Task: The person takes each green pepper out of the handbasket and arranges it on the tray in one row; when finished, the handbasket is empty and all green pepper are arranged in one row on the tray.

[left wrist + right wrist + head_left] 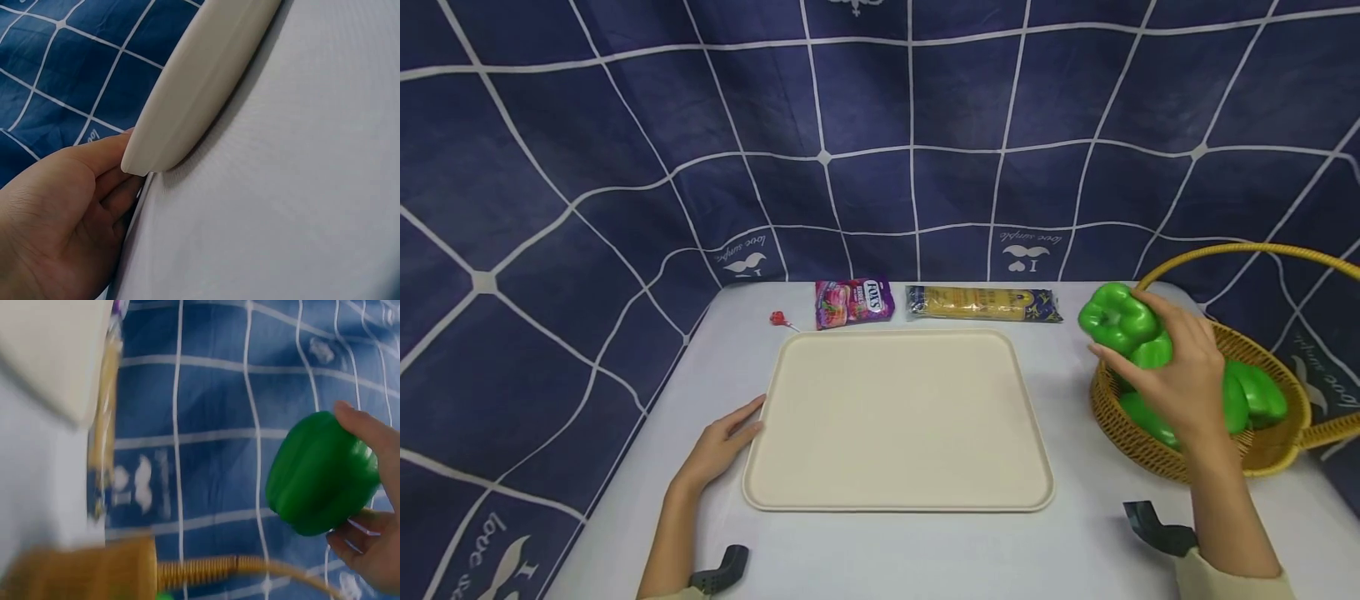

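My right hand [1187, 367] grips a green bell pepper [1116, 318] between thumb and fingers, above the left side of a wicker basket [1112, 425]. In the right wrist view the bell pepper [322, 475] is up off the table, against the blue cloth. More green peppers [1258, 392] lie in the basket, partly hidden by my right hand and forearm. At the left edge of a cream tray [895, 417] rests my left hand [718, 450]. Its fingertips touch the tray's rim [187, 94] in the left wrist view.
Behind the tray lie a red lollipop [779, 318], a purple candy bag [853, 302] and a yellow-and-blue pasta pack [983, 303]. The basket's tall handle [1247, 247] arches over its right part. A blue checked cloth [865, 108] hangs at the back and sides of the white table [880, 554].
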A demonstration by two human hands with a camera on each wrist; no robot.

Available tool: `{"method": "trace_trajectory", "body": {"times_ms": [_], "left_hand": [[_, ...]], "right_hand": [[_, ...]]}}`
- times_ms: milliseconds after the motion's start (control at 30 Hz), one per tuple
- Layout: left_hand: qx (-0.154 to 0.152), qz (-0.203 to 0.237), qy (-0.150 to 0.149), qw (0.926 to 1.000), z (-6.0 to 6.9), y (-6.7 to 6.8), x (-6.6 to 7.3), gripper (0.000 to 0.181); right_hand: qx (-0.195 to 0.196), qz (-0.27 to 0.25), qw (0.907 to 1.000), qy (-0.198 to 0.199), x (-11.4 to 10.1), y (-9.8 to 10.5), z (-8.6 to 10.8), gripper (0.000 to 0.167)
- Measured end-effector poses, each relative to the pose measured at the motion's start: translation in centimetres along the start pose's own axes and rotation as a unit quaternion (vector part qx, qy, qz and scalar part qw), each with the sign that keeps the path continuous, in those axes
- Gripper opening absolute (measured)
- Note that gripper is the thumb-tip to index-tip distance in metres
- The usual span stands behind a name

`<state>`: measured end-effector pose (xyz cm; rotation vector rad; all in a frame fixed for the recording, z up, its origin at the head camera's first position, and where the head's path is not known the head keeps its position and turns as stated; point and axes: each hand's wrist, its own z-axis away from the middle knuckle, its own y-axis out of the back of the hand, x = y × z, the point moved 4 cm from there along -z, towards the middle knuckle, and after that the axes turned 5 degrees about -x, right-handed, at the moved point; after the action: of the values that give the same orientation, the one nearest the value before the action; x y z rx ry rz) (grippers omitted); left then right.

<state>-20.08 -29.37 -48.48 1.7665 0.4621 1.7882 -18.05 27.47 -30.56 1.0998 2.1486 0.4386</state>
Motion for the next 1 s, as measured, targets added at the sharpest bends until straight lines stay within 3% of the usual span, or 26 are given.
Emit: {"method": "trace_trajectory", "body": {"times_ms": [233,400,500,667,800,1000], "left_hand": [[0.0,0.001,-0.003,1.0,-0.1,-0.2,-0.1,0.05],[0.004,-0.003,-0.004,1.0,-0.3,-0.2,-0.3,0.052],[0.004,-0.004,-0.002,1.0,-0.3,-0.2,-0.5,0.052],[0.002,-0.005,-0.006,1.0,-0.1,0.0,-0.5,0.051],[0.004,-0.01,-0.011,0.9999,0.0,0.0,-0.4,0.051],[0.005,-0.005,-0.014,0.9999,0.1,0.1,-0.3,0.05]], "right_hand": [[-0.019,-0.077,0.9963,0.031,-3.8,-5.2,-2.2,0.084],[-0.055,-0.166,0.9835,0.047,-6.2,-10.1,-3.7,0.081],[-0.088,-0.242,0.9654,0.044,-7.6,-13.4,-4.2,0.079],[-0.156,-0.345,0.9255,0.013,-10.5,-17.9,-4.3,0.072],[-0.215,-0.378,0.9003,-0.015,-11.9,-21.6,-3.3,0.069],[-0.295,-0.401,0.8657,-0.048,-10.8,-28.4,-0.9,0.071]]}}
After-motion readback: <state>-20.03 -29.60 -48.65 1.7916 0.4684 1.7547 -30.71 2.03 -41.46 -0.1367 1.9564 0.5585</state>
